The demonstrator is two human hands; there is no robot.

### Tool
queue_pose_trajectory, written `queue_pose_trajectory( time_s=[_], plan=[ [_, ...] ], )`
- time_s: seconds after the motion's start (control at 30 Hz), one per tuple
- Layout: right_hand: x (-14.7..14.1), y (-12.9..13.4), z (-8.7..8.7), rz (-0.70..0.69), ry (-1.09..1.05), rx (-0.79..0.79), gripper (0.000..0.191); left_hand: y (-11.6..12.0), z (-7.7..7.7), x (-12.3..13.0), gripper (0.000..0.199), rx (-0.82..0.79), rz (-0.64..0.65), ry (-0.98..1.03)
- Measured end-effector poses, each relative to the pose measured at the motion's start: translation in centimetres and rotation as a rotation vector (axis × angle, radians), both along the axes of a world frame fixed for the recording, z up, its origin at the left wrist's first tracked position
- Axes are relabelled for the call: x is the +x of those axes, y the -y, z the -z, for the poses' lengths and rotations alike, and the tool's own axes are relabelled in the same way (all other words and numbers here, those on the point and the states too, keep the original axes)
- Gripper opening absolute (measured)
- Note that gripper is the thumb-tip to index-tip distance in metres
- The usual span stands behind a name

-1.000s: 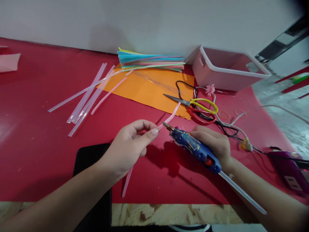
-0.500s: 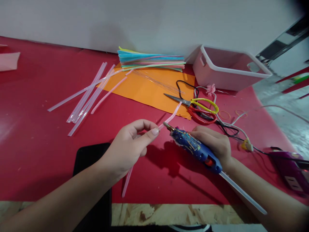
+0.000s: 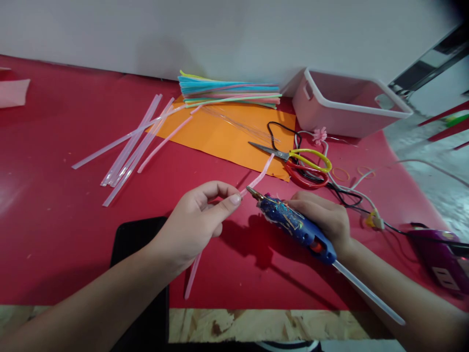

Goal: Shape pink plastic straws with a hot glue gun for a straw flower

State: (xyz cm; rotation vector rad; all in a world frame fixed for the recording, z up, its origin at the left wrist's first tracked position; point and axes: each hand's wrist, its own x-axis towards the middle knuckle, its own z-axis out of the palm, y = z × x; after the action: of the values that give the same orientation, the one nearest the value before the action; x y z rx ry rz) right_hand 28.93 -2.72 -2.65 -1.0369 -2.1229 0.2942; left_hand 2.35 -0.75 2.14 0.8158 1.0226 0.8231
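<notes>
Between thumb and fingers, my left hand (image 3: 203, 220) pinches a pink pipe cleaner (image 3: 262, 174), whose bent end sticks out to the upper right. My right hand (image 3: 322, 215) is wrapped round a blue hot glue gun (image 3: 293, 220) smeared with dried glue. The gun's metal nozzle points left and meets the pipe cleaner just beyond my left fingertips. A clear glue stick (image 3: 366, 291) juts from the gun's back end. Under my left wrist another pink strip (image 3: 193, 276) shows; I cannot tell whether it joins the held piece.
Scissors (image 3: 289, 159) lie on cords past the glue gun. Behind are an orange sheet (image 3: 220, 134), a pipe cleaner bundle (image 3: 230, 90) and a pink bin (image 3: 330, 112). Glue sticks (image 3: 135, 142) lie left, a black phone-like slab (image 3: 141, 303) under my left forearm, a purple power strip (image 3: 439, 259) right.
Almost nothing differs. The glue gun's nozzle has shifted very slightly left along the pipe cleaner, and both hands keep their grips.
</notes>
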Motion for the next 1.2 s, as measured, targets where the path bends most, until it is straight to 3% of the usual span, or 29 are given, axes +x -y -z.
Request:
queue_pose_trajectory(
  time_s=[1.2],
  plan=[
    [0.21, 0.03, -0.01, -0.042, 0.016, -0.007, 0.018, 0.02, 0.54, -0.26, 0.014, 0.004, -0.006, 0.029]
  ],
)
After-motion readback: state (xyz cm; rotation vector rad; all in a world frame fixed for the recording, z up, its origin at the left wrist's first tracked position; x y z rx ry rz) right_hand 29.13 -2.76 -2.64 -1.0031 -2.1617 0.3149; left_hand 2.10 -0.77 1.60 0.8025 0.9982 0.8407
